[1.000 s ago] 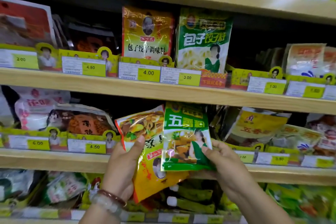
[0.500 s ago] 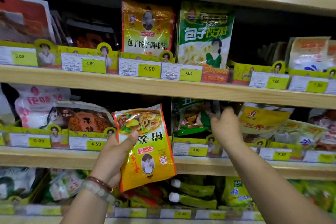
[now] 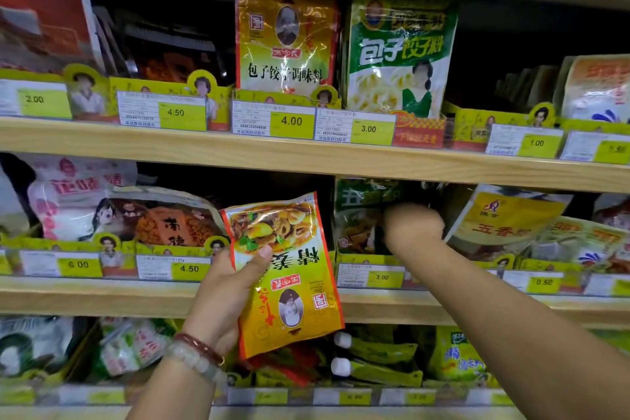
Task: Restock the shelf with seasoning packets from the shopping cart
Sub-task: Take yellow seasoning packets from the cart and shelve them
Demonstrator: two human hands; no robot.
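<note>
My left hand (image 3: 221, 297) grips a yellow seasoning packet (image 3: 289, 283) by its left edge, thumb on the front. The packet is upside down and hangs in front of the middle shelf (image 3: 102, 297). To its right a green seasoning packet (image 3: 358, 211) stands in the middle shelf behind a 3.00 price tag. My right hand (image 3: 414, 227) reaches into that slot at the green packet's right side. It is blurred, its back faces me and its fingers are hidden inside the shelf. The shopping cart is out of view.
The upper shelf (image 3: 204, 153) carries a yellow packet (image 3: 286, 41) and a green-and-white packet (image 3: 399, 51). A yellow five-spice packet (image 3: 501, 218) leans just right of my right hand. Brown and pink packets fill the middle shelf's left. Green tubes (image 3: 378, 351) lie on the bottom shelf.
My right hand carried the green packet off the yellow one, up and right into the middle shelf slot, then reached deeper. My left hand stayed low with the yellow packet.
</note>
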